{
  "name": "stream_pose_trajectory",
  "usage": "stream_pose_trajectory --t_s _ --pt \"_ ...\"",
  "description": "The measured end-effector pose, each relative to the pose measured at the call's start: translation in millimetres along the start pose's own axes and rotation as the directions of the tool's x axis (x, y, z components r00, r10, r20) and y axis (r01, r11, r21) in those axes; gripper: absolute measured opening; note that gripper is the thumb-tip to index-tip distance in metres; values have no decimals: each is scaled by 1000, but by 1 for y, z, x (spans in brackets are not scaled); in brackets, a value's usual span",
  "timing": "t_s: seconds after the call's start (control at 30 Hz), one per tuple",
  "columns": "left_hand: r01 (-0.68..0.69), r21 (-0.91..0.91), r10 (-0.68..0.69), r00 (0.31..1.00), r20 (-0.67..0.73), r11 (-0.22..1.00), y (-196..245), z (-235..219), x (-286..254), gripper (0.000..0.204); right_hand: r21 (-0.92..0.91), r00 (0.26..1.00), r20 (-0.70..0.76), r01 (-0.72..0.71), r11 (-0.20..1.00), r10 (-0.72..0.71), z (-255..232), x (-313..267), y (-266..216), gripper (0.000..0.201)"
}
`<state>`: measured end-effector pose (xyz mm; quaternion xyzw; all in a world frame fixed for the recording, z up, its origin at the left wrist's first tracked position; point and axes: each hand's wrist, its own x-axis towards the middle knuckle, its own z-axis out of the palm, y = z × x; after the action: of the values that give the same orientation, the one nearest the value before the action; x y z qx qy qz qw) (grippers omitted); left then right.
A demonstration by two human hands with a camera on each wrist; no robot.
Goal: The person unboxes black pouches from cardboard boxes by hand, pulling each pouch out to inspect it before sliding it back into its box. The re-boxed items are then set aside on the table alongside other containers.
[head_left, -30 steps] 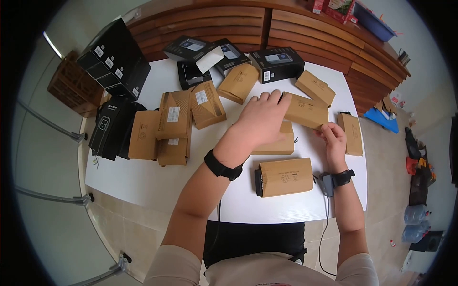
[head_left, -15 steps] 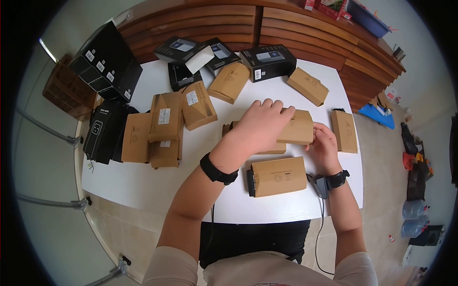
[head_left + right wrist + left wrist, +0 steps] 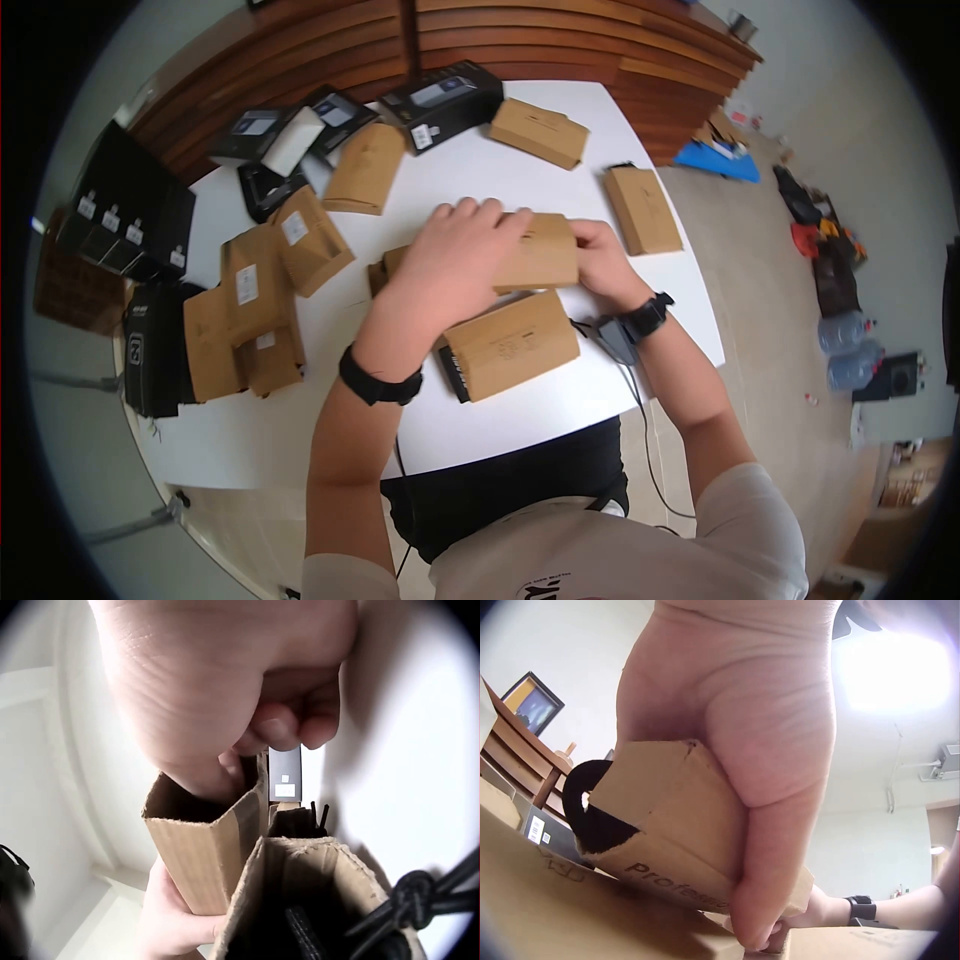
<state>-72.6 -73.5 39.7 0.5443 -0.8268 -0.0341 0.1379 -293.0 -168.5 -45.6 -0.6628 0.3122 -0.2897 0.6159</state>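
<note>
My left hand (image 3: 450, 260) grips a brown cardboard box (image 3: 545, 252) from above, its fingers over the far side. A torn end of this box (image 3: 667, 817) shows a black curved strap (image 3: 592, 799) sticking out in the left wrist view. At the other, open end, a digit of my right hand (image 3: 202, 690) reaches inside while other fingers stay curled outside; I cannot tell what it holds in there. Just nearer to me lies a second cardboard box (image 3: 520, 345), with a black item at its left end and cords at its right. Another box (image 3: 385, 268) is partly hidden behind my left hand.
Several brown boxes stand at the left (image 3: 250, 285), next to black bags (image 3: 155, 345) and a tall black box (image 3: 125, 215). Black printed boxes (image 3: 440, 105) line the back. More brown boxes lie at the far right (image 3: 642, 210). A cable (image 3: 645, 420) hangs from my right wrist.
The held box has been lowered toward me, just behind the nearest box. My right hand has moved from the box's near right corner to its open end. The head view has swung right.
</note>
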Motion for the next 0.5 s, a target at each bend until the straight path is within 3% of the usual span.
stream_pose_trajectory --t_s 0.07,0.23,0.3,0.43,0.5 --pt "28 -33 -28 1000 6 999 -2 1 0 74 107 1000 27 -1 994 -2 1 3 2 25" --pt "40 54 -42 999 26 998 0 4 2 79 139 999 22 44 989 -48 6 -1 -7 30" --pt "27 68 -29 999 29 997 0 4 1 79 -10 994 105 15 1000 -14 3 0 -6 36" --pt "11 51 -12 1000 5 999 -1 4 1 78 -37 993 116 17 999 -13 -2 1 2 37" --pt "23 5 -24 1000 19 1000 -6 0 1 79 -18 994 72 81 997 -79 -1 1 -1 32"
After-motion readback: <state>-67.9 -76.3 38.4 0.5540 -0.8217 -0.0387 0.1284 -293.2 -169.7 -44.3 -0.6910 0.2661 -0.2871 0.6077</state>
